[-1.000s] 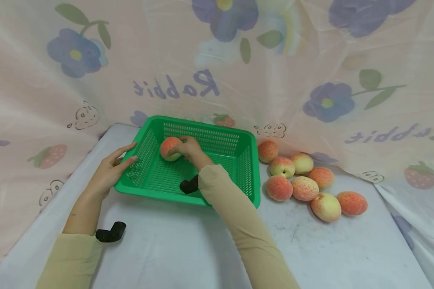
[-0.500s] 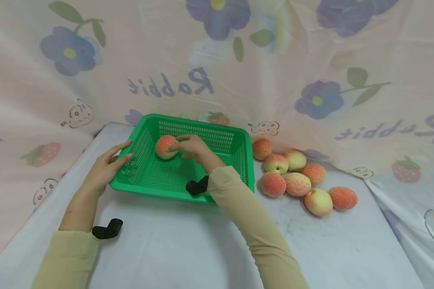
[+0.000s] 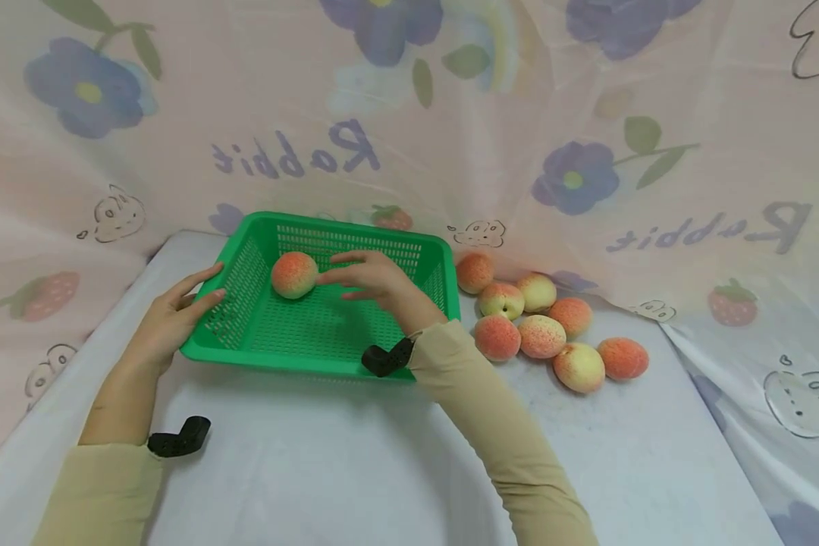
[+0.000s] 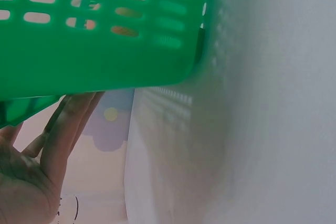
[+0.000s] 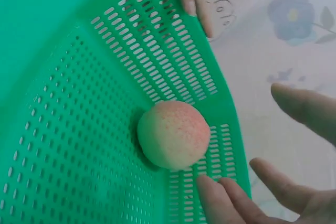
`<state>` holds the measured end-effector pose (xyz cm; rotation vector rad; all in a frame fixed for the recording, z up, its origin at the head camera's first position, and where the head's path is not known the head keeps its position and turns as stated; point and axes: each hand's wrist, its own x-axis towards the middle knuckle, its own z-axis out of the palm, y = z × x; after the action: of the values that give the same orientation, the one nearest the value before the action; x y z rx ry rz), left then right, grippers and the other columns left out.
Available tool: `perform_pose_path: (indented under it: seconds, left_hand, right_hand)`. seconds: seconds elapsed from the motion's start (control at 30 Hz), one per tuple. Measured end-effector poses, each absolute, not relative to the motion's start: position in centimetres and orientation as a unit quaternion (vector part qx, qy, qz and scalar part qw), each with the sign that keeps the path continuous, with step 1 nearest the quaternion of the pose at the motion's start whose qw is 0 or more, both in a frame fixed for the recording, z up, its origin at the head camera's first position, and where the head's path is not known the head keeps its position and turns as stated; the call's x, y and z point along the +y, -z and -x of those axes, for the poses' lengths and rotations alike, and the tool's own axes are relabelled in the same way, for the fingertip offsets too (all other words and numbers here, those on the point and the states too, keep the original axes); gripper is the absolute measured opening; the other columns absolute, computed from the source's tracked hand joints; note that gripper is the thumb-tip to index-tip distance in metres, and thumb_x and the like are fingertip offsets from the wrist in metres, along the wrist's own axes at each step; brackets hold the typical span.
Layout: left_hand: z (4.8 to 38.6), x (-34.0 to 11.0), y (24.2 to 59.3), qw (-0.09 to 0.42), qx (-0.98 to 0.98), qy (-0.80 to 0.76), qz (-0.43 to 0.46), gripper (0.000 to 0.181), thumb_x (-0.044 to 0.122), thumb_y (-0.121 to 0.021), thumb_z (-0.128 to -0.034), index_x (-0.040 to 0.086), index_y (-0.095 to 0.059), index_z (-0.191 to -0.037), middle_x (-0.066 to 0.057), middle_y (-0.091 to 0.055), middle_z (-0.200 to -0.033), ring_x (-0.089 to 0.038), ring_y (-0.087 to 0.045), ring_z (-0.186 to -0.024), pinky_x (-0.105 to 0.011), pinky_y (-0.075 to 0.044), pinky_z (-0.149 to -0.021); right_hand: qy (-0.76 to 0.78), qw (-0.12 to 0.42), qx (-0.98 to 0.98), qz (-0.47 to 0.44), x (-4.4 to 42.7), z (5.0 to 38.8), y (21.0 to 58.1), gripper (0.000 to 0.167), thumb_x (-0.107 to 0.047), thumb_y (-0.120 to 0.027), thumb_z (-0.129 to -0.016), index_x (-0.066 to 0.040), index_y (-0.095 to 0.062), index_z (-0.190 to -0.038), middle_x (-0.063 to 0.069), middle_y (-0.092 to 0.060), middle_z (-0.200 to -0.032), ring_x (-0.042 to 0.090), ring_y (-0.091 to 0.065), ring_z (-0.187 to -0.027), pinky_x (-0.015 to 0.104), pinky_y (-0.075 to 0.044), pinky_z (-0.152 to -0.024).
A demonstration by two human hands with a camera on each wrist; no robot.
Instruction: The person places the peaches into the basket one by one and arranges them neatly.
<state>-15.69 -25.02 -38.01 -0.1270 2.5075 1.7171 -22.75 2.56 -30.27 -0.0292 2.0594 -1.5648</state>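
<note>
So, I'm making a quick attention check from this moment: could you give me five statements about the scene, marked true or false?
1. The left hand holds the green basket by its rim. True.
2. Two peaches lie in the basket. False: a single peach lies in it.
3. Eight loose peaches lie outside the basket, on the person's right. True.
4. The right hand is gripping a peach. False: the right hand holds nothing; its fingers are spread.
5. The sleeves are dark blue. False: the sleeves are beige.
</note>
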Motion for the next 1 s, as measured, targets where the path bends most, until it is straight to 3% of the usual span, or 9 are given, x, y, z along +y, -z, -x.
perform_pose_path:
  seconds: [0.07, 0.3, 0.5, 0.9, 1.0]
  left_hand:
    - [15.7, -25.1, 38.1, 0.05, 0.823, -0.565, 0.042, 0.06, 0.05, -0.048, -0.0971, 0.039, -0.024, -0.151, -0.027, -0.009, -0.157, -0.055, -0.014, -0.139, -0.076, -0.019, -0.101]
    - [15.8, -25.1, 38.2, 0.053, 0.829, -0.554, 0.051, 0.06, 0.053, -0.046, -0.0966, 0.041, -0.023, -0.151, -0.031, -0.014, -0.155, -0.053, -0.024, -0.136, -0.064, -0.036, -0.098]
    - [16.0, -25.1, 38.1, 0.051, 0.824, -0.563, 0.044, 0.059, 0.051, -0.047, -0.097, 0.042, -0.024, -0.15, -0.026, -0.004, -0.158, -0.055, -0.01, -0.139, -0.077, -0.016, -0.101]
    - [15.9, -25.1, 38.1, 0.047, 0.815, -0.575, 0.048, 0.059, 0.051, -0.048, -0.0965, 0.042, -0.026, -0.15, -0.032, -0.013, -0.154, -0.053, -0.018, -0.137, -0.074, -0.02, -0.102]
    - [15.9, -25.0, 38.1, 0.043, 0.821, -0.568, 0.05, 0.058, 0.051, -0.047, -0.0967, 0.042, -0.026, -0.15, -0.033, -0.019, -0.152, -0.049, -0.027, -0.132, -0.066, -0.032, -0.099]
  right_hand:
    - [0.578, 0.27, 0.77, 0.01, 3.3, 22.6, 30.1, 0.056, -0.015, -0.075, -0.084, -0.013, -0.053, -0.136, 0.009, -0.046, -0.145, 0.029, -0.048, -0.129, 0.039, -0.049, -0.099]
    - [0.553, 0.254, 0.793, 0.01, 5.6, 22.0, 29.6, 0.051, -0.019, -0.074, -0.085, -0.012, -0.056, -0.132, 0.008, -0.052, -0.139, 0.027, -0.054, -0.124, 0.037, -0.049, -0.098]
    - [0.536, 0.237, 0.81, 0.006, 7.3, 21.3, 29.2, 0.048, -0.022, -0.075, -0.084, -0.012, -0.06, -0.128, 0.007, -0.056, -0.134, 0.026, -0.057, -0.118, 0.037, -0.051, -0.096]
    - [0.51, 0.221, 0.829, 0.06, 10.5, 20.2, 28.4, 0.044, -0.025, -0.072, -0.087, -0.015, -0.06, -0.129, 0.007, -0.057, -0.134, 0.023, -0.06, -0.114, 0.035, -0.051, -0.094]
    - [0.514, 0.207, 0.83, 0.069, 11.4, 19.9, 28.4, 0.043, -0.026, -0.071, -0.088, -0.015, -0.059, -0.128, 0.005, -0.059, -0.13, 0.021, -0.061, -0.113, 0.034, -0.051, -0.094]
